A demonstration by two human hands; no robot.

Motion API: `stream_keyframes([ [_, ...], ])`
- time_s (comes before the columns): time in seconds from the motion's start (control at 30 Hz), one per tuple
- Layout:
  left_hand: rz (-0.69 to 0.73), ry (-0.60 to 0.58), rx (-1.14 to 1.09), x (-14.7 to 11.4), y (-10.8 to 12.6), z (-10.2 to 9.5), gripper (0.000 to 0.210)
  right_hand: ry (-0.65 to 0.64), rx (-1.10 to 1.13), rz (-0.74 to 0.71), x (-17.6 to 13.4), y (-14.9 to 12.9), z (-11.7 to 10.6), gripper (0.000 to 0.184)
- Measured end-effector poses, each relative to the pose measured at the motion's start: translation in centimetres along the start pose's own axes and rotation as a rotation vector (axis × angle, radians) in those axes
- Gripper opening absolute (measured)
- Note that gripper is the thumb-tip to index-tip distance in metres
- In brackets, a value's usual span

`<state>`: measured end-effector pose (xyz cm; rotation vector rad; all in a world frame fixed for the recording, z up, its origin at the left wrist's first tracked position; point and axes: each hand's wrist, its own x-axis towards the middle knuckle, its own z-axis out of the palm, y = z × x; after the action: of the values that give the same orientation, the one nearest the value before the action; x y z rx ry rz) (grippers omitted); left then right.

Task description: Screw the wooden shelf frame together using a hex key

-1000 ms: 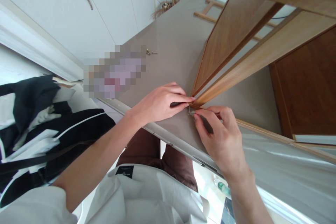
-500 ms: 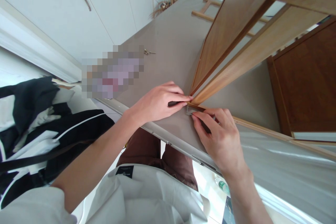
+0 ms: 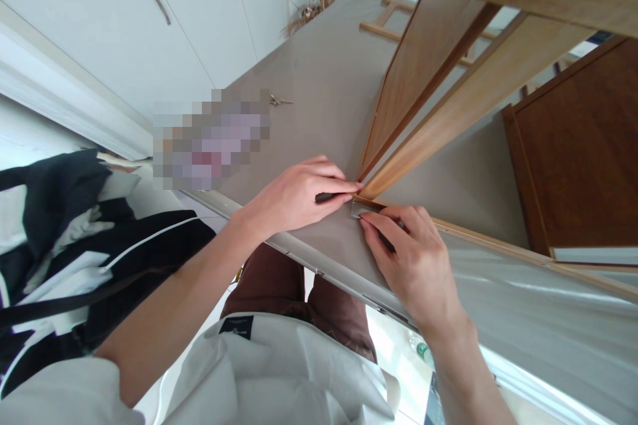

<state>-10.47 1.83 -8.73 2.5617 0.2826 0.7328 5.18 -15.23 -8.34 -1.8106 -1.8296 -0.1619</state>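
Note:
My left hand (image 3: 299,196) reaches in from the left, with thumb and forefinger closing at the near lower corner of the wooden frame (image 3: 413,116). The fingertips cover whatever lies between them. Just to its right, my right hand (image 3: 411,242) is closed, pinching a small, thin, L-shaped metal piece (image 3: 355,210) against the same corner. Most of that piece is hidden by the fingers, so its exact kind is unclear. A long wooden rail (image 3: 478,236) runs right from the corner, and a wooden panel (image 3: 406,73) stands tilted behind it.
Several screws (image 3: 278,100) lie on the grey tabletop (image 3: 319,126), near a blurred-out patch. A darker wooden panel (image 3: 588,146) is at the right, and a small wooden frame (image 3: 381,30) lies farther back. White cabinets (image 3: 189,6) line the left; dark cloth (image 3: 149,246) and white cables sit below.
The view has shifted slightly, moving everything a little to the left in the picture. Both hands keep their places at the frame corner, with the small metal piece still in my right fingers.

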Motion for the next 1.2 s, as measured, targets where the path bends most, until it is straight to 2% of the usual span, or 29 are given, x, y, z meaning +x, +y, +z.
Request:
stream_keyframes([
  [0.53, -0.007, -0.005, -0.011, 0.06, 0.00, -0.06, 0.023, -0.038, 0.032, -0.034, -0.25, -0.04, -0.43, 0.014],
  [0.8, 0.004, 0.005, -0.012, 0.05, 0.05, -0.04, 0.023, 0.014, 0.028, -0.041, 0.32, -0.53, -0.47, 0.015],
  [1.2, -0.007, -0.008, -0.020, 0.04, 0.03, -0.09, 0.024, 0.029, 0.031, -0.033, 0.46, -0.65, -0.11, 0.013],
])
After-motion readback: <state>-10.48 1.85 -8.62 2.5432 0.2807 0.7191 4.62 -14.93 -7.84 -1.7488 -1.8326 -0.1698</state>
